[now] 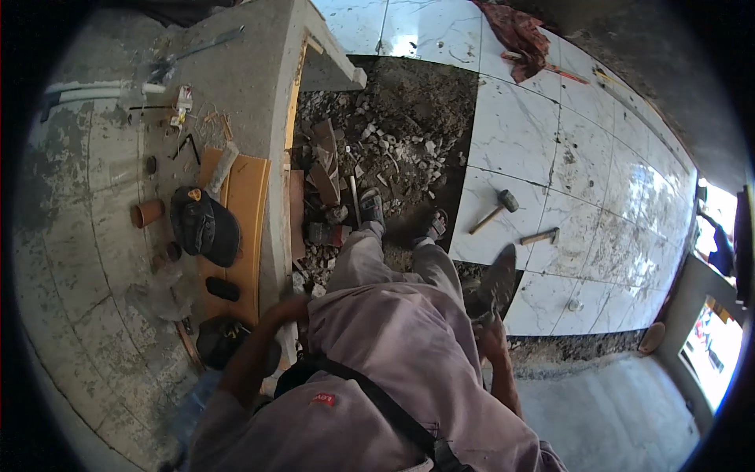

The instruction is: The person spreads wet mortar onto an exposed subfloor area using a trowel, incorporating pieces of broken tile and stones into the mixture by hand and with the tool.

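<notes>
My right hand (491, 337) is closed at my right side around a trowel (495, 285). Its dirty, dark pointed blade points away from me, over the edge of the white floor tiles (503, 224). On those tiles, just beyond the blade, lie a mallet (508, 201) with a dark head and a small hammer (543, 235) with a wooden handle. My left hand (292, 308) is beside my hip, close to the edge of the concrete counter (277, 236); its fingers are not clear. My feet stand in a strip of soil and rubble (409, 118).
Along the left counter are a dark cap (206, 224) on an orange-brown board (253, 189), a black oblong object (222, 289) and a brown cup (147, 213). A long-handled tool (355, 197) leans among the rubble. A dark red cloth (519, 39) lies on the far tiles.
</notes>
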The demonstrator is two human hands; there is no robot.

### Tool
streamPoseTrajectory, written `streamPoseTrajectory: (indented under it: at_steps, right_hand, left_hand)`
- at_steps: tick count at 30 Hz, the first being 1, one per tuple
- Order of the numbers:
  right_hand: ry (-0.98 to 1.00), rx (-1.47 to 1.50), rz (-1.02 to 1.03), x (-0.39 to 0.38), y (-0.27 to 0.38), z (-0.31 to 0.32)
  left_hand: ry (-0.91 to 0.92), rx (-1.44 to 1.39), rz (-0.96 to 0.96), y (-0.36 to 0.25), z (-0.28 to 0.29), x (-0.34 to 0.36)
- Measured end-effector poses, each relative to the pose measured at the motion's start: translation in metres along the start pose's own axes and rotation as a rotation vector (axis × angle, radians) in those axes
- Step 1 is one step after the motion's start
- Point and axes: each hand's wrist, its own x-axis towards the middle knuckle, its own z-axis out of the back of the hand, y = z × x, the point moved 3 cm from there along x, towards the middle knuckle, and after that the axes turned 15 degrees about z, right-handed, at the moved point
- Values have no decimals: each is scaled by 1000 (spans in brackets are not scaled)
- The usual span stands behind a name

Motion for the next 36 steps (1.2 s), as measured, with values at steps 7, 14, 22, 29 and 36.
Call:
streamPoseTrajectory:
  at_steps: [7,14,22,29,36]
  right_hand:
    - [188,-260,304,53,1,-51]
    - [217,-267,449,36,-11,-32]
    - [196,-320,505,153,-47,-10]
    - [-166,-636,710,480,-98,10]
    - [-152,-999,787,653,-64,-30]
  left_hand:
    - [-346,427,-249,-166,-9,49]
    - [103,327,-241,-177,-49,19]
    - [297,181,-46,-169,-60,107]
    - [-237,333,-179,-262,56,339]
    - [-579,639,-334,-301,159,494]
